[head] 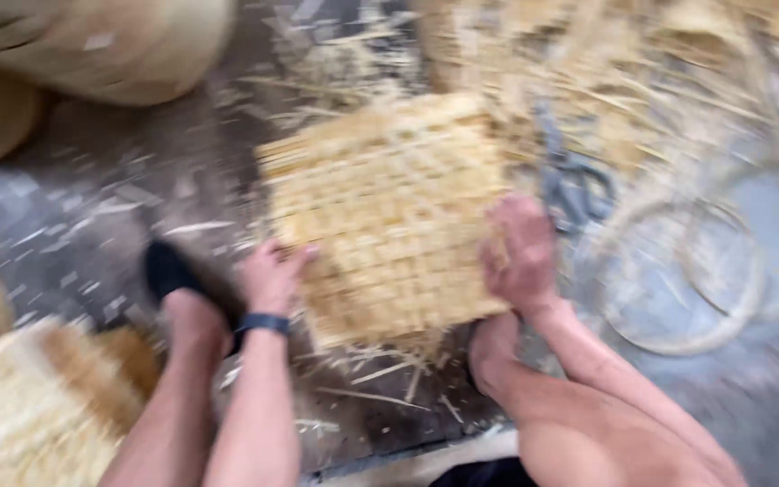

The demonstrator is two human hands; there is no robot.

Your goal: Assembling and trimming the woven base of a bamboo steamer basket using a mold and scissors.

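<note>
Down low, 2 hands, left hand [270, 275] and right hand [520, 252], each grip 1 woven mat [389, 212].

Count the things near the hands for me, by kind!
Woven straw mat, with the left hand and right hand on its edges: 1
Grey scissors: 1
Round hoops, blurred: at least 2
Dark wristband: 1
Total: at least 5
</note>
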